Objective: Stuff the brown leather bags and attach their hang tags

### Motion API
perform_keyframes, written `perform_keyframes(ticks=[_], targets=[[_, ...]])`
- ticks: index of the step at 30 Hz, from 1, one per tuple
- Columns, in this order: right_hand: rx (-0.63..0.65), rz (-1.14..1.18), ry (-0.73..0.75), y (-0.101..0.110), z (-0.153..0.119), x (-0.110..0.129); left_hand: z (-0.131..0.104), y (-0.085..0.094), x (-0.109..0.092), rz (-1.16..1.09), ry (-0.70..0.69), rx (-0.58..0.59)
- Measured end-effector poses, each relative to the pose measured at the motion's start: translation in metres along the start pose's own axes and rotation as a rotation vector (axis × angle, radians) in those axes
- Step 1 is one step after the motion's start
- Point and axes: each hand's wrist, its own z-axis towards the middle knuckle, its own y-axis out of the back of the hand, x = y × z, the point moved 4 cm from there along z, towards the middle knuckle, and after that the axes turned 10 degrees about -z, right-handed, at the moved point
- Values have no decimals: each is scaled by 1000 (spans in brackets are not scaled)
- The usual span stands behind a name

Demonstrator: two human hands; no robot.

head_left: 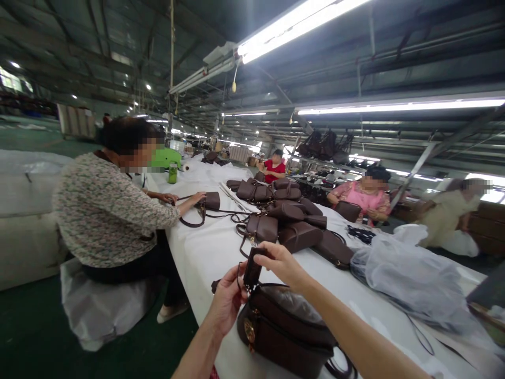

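A dark brown handbag (pixel 282 326) with a gold-coloured emblem stands before me, its top open and clear plastic showing inside. Above its left end, my right hand (pixel 278 263) pinches the upper part of a dark brown hang tag (pixel 252 267). My left hand (pixel 229 295) is closed beside the tag's lower end, with a thin dark cord (pixel 239 272) looping out of its fingers. Whether the cord is fastened to the bag's hardware is too small to tell.
A heap of brown handbags (pixel 276 210) lies along the white table (pixel 197 268). Crumpled clear plastic bags (pixel 410 273) sit to the right. A co-worker (pixel 114 205) at left handles a bag strap; other people work beyond. A green bottle (pixel 172 172) stands farther back.
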Motion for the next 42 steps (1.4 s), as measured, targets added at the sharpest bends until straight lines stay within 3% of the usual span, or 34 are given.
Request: perform_keyframes(ticks=[4, 7, 11, 15, 18, 23, 29, 34, 39, 42], targets=[[-14, 126, -94, -24, -4, -5, -3, -2, -20, 192, -69, 52], [-78, 23, -21, -29, -3, -5, -5, -6, -38, 379, -110, 124], [8, -382, 97, -37, 3, 12, -5, -4, -50, 379, -199, 96], [108, -852, 33, -47, 4, 29, -2, 13, -43, 193, -247, -54], [150, -998, 33, -53, 3, 31, 0, 21, -35, 73, -247, -84], [242, -1094, 95, -64, 0, 31, 3, 23, -33, 85, -204, -93], [326, -1103, 41, -64, 4, 35, -3, 8, -54, 510, -217, 11], [343, -962, 117, -61, 1, 29, -17, -4, -71, 732, -230, 83], [327, -767, 236, -42, -15, 25, -26, 4, -88, 801, -229, -4], [344, -852, 146, -25, -34, 14, -33, 12, -98, 765, -224, -50]])
